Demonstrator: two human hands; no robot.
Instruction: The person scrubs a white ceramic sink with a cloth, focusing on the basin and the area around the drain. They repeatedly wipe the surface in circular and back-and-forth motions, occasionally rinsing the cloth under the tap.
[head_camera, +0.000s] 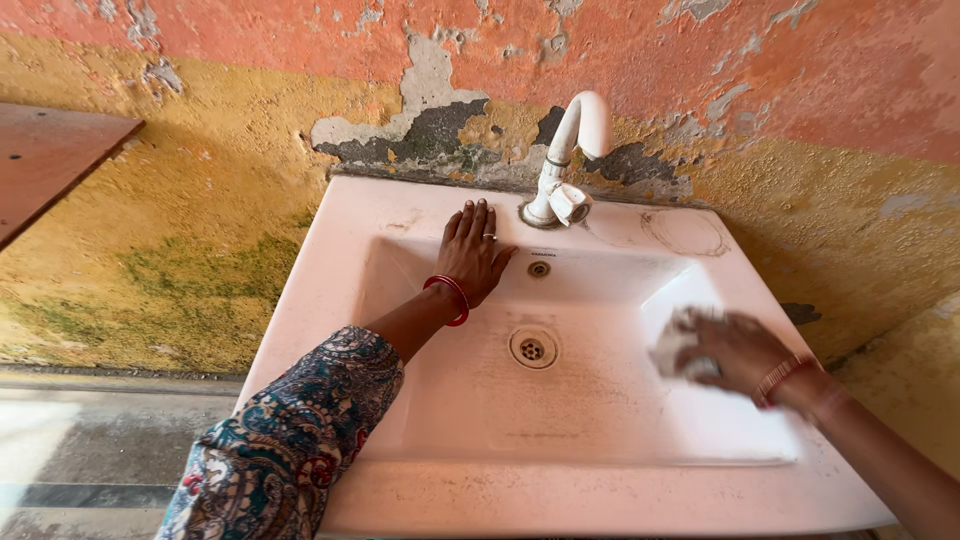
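A white wash basin (600, 490) is fixed to a peeling orange and yellow wall. My left hand (470, 250) lies flat with fingers spread on the basin's back ledge, just left of the white tap (562, 175); it wears a red bangle and a ring. My right hand (735, 350), blurred by motion, presses a pale scrubbing pad (672, 345) against the right inner side of the bowl. The round drain (533, 348) sits in the bowl's middle, between my two hands. A small overflow hole (539, 269) is in the back wall of the bowl.
A reddish-brown board (45, 160) juts from the wall at the upper left. A grey concrete floor (90, 450) lies to the left, below the basin. A faint ring mark (685, 232) shows on the right of the basin ledge.
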